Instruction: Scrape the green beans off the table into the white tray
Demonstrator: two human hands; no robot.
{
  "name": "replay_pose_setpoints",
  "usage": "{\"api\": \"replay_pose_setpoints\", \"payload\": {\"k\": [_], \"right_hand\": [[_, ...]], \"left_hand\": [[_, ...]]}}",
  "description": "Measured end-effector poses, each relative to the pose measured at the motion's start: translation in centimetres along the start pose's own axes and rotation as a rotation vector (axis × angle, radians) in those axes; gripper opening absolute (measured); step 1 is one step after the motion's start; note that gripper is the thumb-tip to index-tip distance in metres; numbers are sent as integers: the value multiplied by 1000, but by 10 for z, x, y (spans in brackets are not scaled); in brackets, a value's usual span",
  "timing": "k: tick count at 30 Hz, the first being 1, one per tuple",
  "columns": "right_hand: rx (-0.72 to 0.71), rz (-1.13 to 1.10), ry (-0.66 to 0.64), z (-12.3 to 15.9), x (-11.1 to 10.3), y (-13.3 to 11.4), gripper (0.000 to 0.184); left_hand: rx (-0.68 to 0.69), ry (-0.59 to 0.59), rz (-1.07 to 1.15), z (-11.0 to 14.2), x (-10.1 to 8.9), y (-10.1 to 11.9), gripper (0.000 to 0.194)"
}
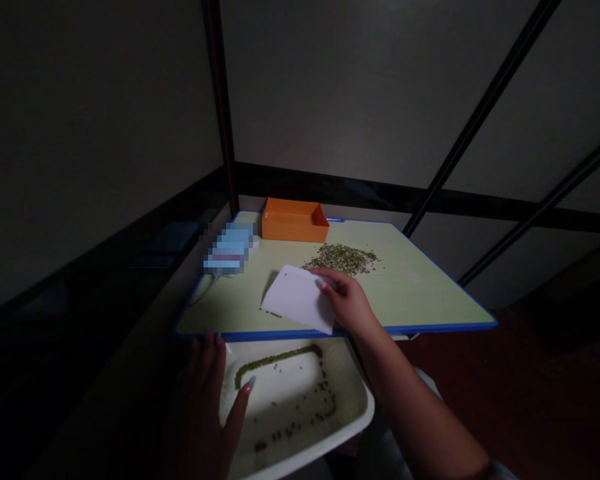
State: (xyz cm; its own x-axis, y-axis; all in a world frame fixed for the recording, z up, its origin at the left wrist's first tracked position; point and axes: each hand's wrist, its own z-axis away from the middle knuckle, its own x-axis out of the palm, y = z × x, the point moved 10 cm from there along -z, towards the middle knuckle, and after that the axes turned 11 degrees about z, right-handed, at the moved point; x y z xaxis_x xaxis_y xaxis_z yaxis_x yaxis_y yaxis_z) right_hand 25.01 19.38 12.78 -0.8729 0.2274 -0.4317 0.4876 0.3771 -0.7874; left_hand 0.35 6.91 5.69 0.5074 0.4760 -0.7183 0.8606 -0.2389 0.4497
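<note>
My right hand (347,303) pinches a thin white sheet (295,297), thumb on top, tilted just above the near part of the tabletop (405,300). A few dark bits lie by its lower left edge. Behind it spreads a pile of small greenish-brown grains (345,259); their kind is too small to tell. Under the table's near edge stands a white basin (290,387), with a band of grains along its far inner side and scattered ones elsewhere. My left hand (210,393) grips the basin's left side, its thumb over the inside and its fingers outside, partly in shadow.
An orange open box (295,230) stands at the table's back. A light-blue packet-like object (230,250), blurred out, lies at the left edge, with a strap hanging from it. A blue pen-like stick (336,220) lies right of the box. Walls rise behind the table.
</note>
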Motion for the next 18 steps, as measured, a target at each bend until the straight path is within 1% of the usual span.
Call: {"api": "replay_pose_setpoints", "payload": {"k": [4, 7, 10, 14, 18], "right_hand": [[15, -16, -26, 7, -4, 0, 26], [32, -10, -42, 11, -5, 2, 26], [53, -15, -56, 13, -3, 5, 26], [87, -36, -74, 13, 1, 10, 26], [117, -55, -83, 13, 0, 11, 26]], "left_hand": [[25, 11, 3, 0, 0, 2, 71], [0, -3, 9, 0, 1, 0, 71], [-21, -12, 12, 0, 1, -1, 71], [9, -3, 12, 0, 0, 0, 71], [13, 2, -1, -1, 1, 0, 72]]}}
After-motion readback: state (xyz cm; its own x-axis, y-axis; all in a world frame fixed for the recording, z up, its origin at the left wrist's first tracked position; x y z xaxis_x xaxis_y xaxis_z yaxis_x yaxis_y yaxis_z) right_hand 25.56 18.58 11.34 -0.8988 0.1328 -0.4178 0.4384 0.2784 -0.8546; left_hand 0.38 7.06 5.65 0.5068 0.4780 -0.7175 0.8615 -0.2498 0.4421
